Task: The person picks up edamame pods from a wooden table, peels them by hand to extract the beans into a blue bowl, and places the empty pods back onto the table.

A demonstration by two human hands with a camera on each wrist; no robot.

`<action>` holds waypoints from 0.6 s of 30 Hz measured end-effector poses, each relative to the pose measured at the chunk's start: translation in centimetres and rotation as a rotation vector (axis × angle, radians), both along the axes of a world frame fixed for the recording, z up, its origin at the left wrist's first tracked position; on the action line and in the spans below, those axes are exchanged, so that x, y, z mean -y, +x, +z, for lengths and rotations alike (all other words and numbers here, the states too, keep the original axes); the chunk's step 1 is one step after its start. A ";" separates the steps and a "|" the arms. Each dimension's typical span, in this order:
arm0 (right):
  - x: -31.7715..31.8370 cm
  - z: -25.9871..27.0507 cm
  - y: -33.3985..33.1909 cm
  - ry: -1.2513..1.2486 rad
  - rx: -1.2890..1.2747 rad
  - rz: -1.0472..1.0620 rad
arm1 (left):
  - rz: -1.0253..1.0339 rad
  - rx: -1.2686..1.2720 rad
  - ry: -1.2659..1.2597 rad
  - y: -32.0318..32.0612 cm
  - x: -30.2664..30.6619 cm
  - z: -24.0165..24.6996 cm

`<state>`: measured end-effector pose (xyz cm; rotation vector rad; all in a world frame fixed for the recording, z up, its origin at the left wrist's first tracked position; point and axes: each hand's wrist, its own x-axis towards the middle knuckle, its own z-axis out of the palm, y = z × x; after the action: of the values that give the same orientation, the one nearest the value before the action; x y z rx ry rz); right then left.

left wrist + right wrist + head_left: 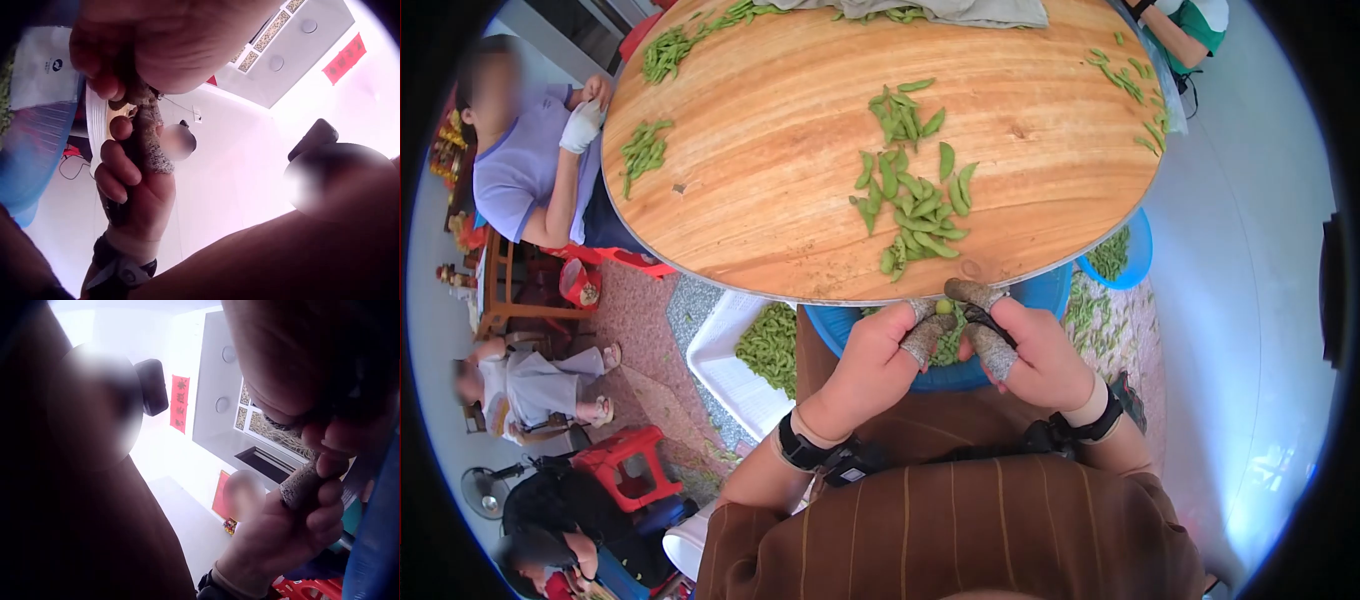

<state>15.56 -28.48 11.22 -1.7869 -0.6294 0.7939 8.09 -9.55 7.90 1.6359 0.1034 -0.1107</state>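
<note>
a green pod [944, 307] was held up between the two hands, just off the near edge of the round table [750, 150] and above the blue basin [828, 335]. the left hand [875, 350] had its thumb and a finger pinched at the pod from one side, and the right hand [1042, 362] had its thumb and forefinger closed in at it from the other; which of them gripped it harder could not be told. grey, worn-looking coverings wrapped the tips of the thumbs and forefingers. in the wrist views the hands were close together, their other fingers curled, the pod itself hidden.

inside the basin, below the fingers, lay some green pieces, too covered to make out fully. on the table, a loose heap of pods [920, 215] spread inward from the near edge, with smaller piles by the left and right rims and a grey cloth [960, 10] at the far side. a white crate [705, 350] holding more pods stood left of the basin, and a blue bowl [1141, 250] with green contents was to its right, near pods scattered on the floor. a person in a lilac shirt [530, 150] sat at the table's left, wearing a white glove [582, 127].
</note>
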 end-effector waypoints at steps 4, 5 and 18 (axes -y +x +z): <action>0.0 -1.3 0.0 0.084 0.087 0.051 | -0.052 0.090 0.088 0.3 0.2 0.1; 0.1 -1.6 0.0 0.117 0.110 0.030 | -0.044 0.083 0.118 0.3 0.2 -0.1; 0.7 -2.1 0.4 0.183 -0.674 -0.079 | -0.091 -0.155 -0.218 -0.2 0.1 -0.5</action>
<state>15.91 -29.15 9.08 -1.2567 -0.1729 1.1638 7.94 -9.68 7.43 1.4130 0.1306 -0.3087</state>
